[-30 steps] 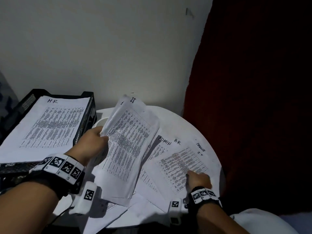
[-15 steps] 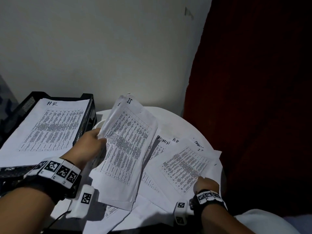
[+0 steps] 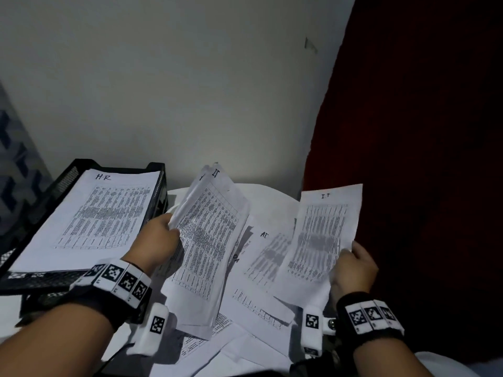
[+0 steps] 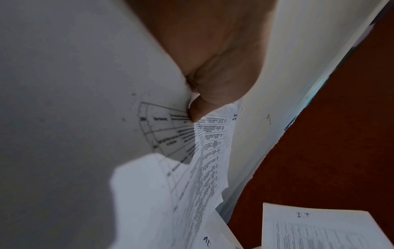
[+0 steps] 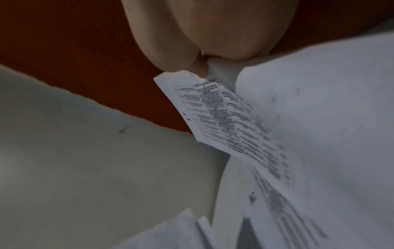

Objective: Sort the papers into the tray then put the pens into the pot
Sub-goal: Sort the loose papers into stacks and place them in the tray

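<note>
Black tray [image 3: 68,175] sits left; left grip [image 3: 155,240] pinches stack [image 3: 209,240]; right grip [image 3: 353,265] pinches sheet [image 3: 324,235].

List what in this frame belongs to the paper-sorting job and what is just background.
Job:
- left hand gripping a sheaf marked IT
- right hand pinching a single IT sheet
- loose papers on the white table
- black tray, HR sheet on top

Background:
- wall
- red curtain

No pens or pot in view.

Dim, bluish indoor light; soft shadows under paper; motion blur and wide-angle bending in both wrist views.
</note>
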